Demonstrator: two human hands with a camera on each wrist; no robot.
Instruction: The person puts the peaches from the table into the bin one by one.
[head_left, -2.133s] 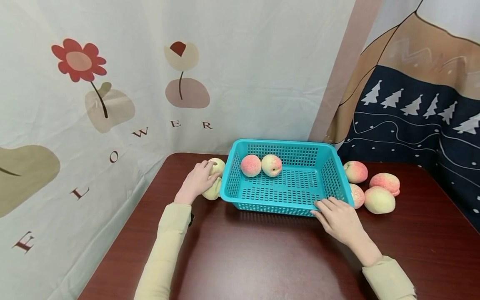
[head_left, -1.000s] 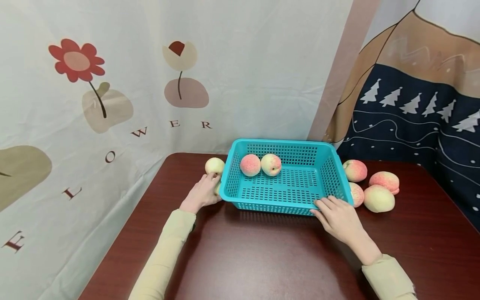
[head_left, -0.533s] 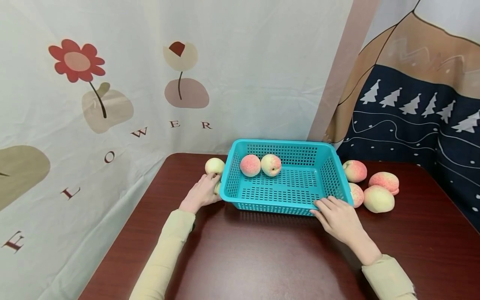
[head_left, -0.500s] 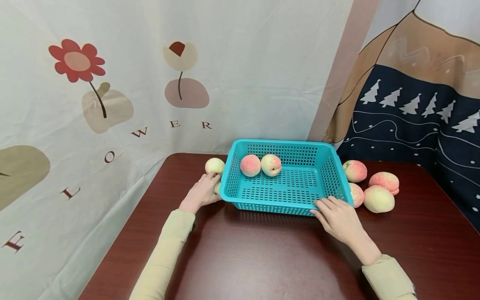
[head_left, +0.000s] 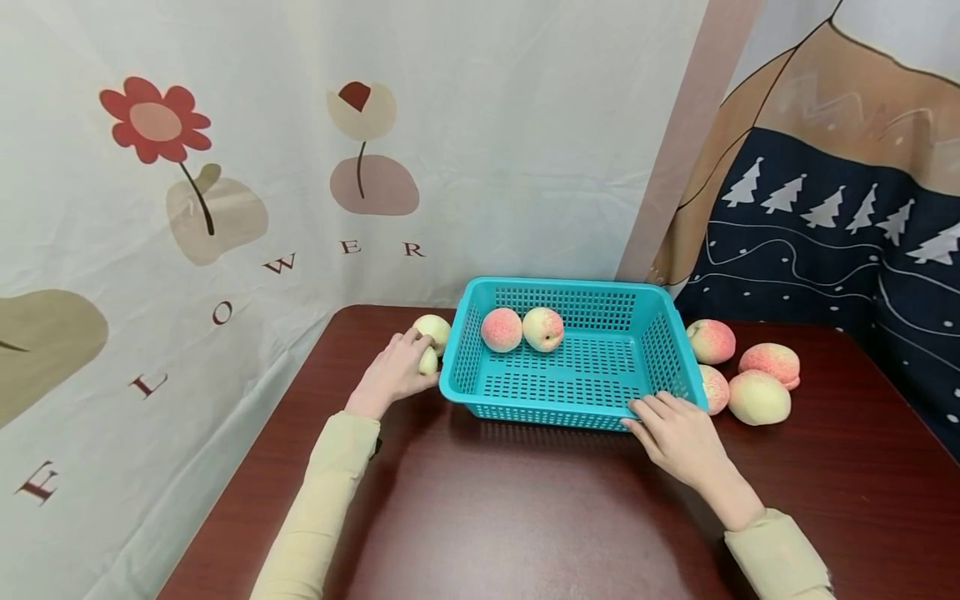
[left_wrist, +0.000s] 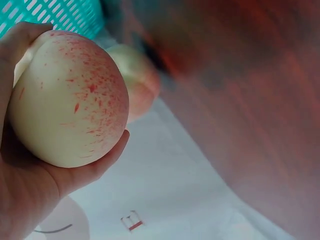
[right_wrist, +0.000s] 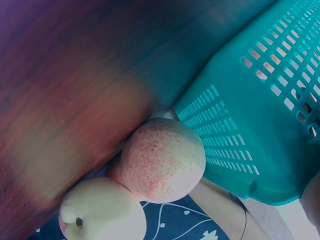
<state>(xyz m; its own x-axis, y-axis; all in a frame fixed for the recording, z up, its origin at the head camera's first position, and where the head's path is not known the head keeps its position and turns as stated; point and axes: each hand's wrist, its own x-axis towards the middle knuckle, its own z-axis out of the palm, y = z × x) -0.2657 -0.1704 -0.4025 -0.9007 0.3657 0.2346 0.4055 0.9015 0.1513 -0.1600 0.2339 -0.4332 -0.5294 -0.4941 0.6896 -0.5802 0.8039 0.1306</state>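
Observation:
My left hand (head_left: 397, 367) grips a pale peach (left_wrist: 70, 100) with red speckles, thumb and fingers curled round it, just left of the turquoise plastic basket (head_left: 555, 415). Behind that hand a second pale peach (head_left: 431, 328) lies on the table by the basket's left wall. Two pink-and-cream peaches, a redder one (head_left: 501, 330) and a paler one (head_left: 543, 329), sit side by side inside the basket at its left. My right hand (head_left: 675, 433) holds the basket's front rim near the right corner, fingers over the edge and thumb outside.
Right of the basket several peaches lie together, among them a pale one (head_left: 760, 398) and a pink one (head_left: 769, 365). The basket stands toward the back of the dark red-brown table (head_left: 540, 517). A printed curtain (head_left: 510, 150) hangs behind the table.
The left hand, earlier reaching down beside the basket, has drawn back slightly up and to the left with a peach in its grip. The right hand and the basket stay put.

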